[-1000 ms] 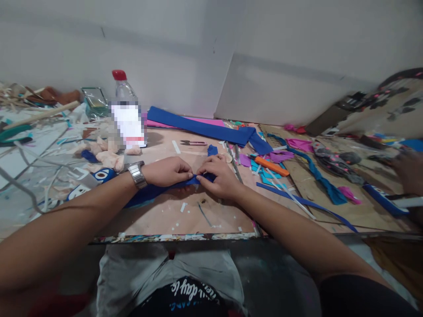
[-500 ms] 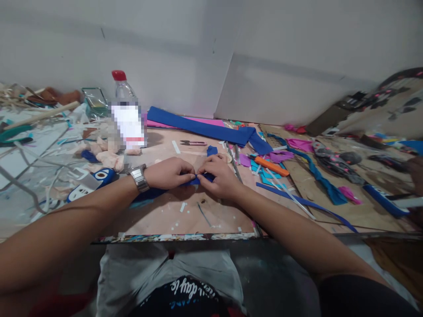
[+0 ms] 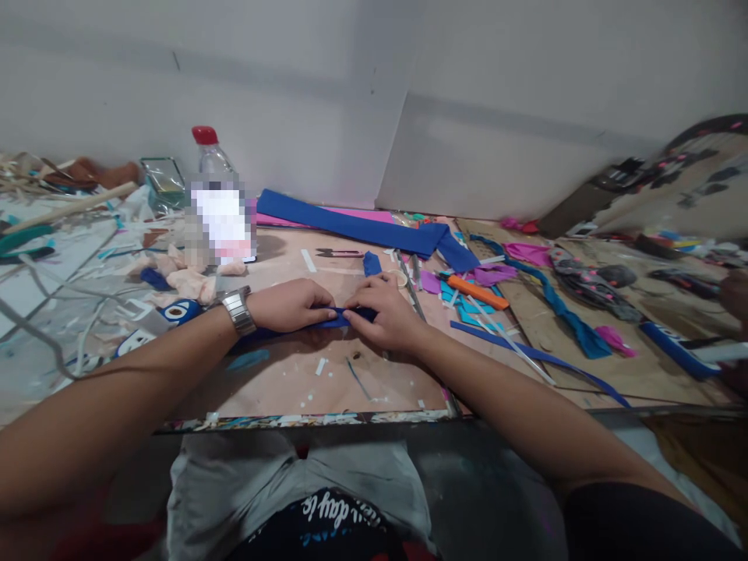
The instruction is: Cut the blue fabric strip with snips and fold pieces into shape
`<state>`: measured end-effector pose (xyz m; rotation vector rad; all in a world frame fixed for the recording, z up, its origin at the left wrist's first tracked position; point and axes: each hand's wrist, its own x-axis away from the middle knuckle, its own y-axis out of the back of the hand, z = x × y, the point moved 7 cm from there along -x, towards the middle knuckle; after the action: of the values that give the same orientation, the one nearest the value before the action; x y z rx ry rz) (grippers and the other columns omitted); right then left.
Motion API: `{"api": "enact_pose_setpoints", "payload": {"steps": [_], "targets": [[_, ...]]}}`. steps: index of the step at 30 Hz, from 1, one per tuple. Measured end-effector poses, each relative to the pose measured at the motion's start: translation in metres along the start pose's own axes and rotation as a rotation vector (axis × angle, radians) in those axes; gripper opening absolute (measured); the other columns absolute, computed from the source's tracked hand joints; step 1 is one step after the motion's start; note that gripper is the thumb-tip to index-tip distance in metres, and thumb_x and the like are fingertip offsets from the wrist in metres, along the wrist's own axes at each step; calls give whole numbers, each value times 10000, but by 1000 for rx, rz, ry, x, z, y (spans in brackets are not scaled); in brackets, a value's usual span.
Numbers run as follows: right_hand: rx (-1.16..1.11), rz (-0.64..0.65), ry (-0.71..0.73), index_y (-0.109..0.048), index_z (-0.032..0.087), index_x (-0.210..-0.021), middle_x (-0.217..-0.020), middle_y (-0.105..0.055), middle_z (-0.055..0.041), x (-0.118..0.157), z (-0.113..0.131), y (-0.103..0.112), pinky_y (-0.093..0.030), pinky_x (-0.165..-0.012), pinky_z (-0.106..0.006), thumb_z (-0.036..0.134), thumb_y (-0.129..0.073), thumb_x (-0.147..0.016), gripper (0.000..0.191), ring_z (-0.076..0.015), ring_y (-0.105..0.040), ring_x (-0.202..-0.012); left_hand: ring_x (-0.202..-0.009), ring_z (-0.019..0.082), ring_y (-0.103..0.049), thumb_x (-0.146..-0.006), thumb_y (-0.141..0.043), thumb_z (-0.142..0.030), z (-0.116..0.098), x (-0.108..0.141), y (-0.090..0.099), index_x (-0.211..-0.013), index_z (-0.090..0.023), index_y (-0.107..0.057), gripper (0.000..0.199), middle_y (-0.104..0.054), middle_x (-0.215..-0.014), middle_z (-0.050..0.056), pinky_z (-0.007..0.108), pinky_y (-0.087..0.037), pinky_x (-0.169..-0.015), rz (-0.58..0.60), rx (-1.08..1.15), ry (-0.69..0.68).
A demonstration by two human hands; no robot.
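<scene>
A narrow blue fabric strip [image 3: 333, 320] lies across the middle of the worktable [image 3: 262, 389]. My left hand [image 3: 295, 304], with a metal watch at its wrist, pinches the strip between thumb and fingers. Close beside it, my right hand [image 3: 386, 314] is closed on the same strip, thumb near the left thumb. Part of the strip runs under my left wrist, and my fingers hide some of it. Just beyond my right hand lies a small blue fabric piece [image 3: 371, 263]. Thread snips [image 3: 339, 252] rest farther back.
A red-capped bottle [image 3: 216, 160] and a lit phone [image 3: 222, 222] stand at the back left. Behind lies a wide blue fabric band [image 3: 344, 227]. An orange cutter [image 3: 476, 291], scraps and a thin blue strip [image 3: 538, 358] lie to the right. Another person's hand [image 3: 735, 300] shows at the right edge.
My left hand has slid slightly left along the strip, so a little more blue shows between the thumbs. My right hand has hardly moved. The view has shifted slightly.
</scene>
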<state>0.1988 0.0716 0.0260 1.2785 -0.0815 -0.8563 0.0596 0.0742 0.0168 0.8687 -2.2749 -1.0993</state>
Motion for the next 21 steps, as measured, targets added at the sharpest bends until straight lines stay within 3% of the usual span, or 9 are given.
{"api": "enact_pose_setpoints", "payload": {"steps": [5,12,18,21], "targets": [[-8,7,20,-790,234,-931,-884,-785,-46,0,1,-2,-282,-1000,-477,319,-641,-974,176,-230,-642,-948,-696,156,-598,-992,-493,-442,-2,1,-1,-901,-156,-737,387,-732,-816,42,258,-415,-668,12,35,0],[-45,-5,19,-799,260,-975,-907,-812,-36,-1,3,0,-265,-1045,-490,308,-657,-967,150,-232,-667,-944,-681,155,-680,-1009,-495,-407,-2,5,-18,-1024,-175,-721,324,-780,-887,70,261,-529,-683,252,591,13],[-75,-46,46,-791,270,-928,-882,-818,-5,0,6,2,-260,-1076,-488,282,-675,-950,119,-207,-703,-871,-650,148,-688,-942,-416,-239,1,4,-22,-1077,-191,-736,351,-792,-882,63,272,-541,-690,278,598,53],[-63,-53,56,-783,269,-900,-862,-815,-1,1,8,2,-251,-1081,-495,274,-661,-952,132,-207,-701,-868,-682,154,-698,-892,-397,-188,5,3,-19,-1052,-199,-747,385,-794,-893,59,277,-543,-704,217,548,70]]}}
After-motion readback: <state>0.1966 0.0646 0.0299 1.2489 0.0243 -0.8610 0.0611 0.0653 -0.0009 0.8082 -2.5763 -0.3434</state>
